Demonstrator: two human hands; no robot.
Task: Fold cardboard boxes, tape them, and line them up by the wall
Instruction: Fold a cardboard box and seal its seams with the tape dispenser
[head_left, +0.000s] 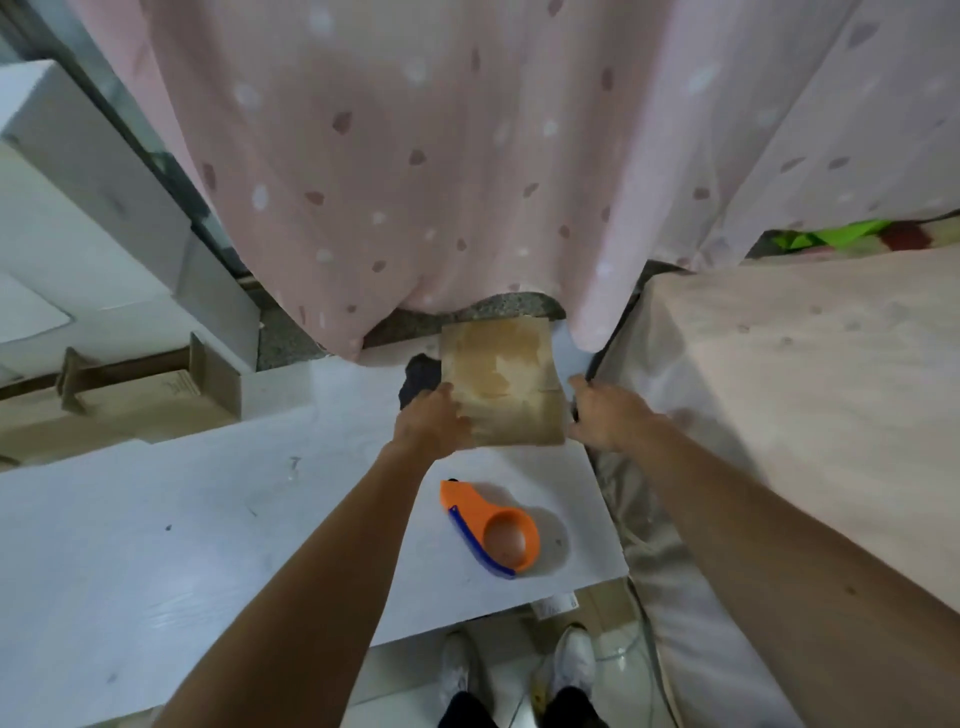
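Clasped at its left edge by the left hand (434, 421), with the right hand (605, 415) curled at its right side, contact unclear, the taped box (501, 379) between them is best slid square to the curtain (415, 182) just beyond, pressure kept even, tape dispenser (491, 527) left behind the wrists.

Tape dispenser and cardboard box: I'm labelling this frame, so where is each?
tape dispenser (475, 512), head view, on its orange body.
cardboard box (501, 382), head view, on its top face.
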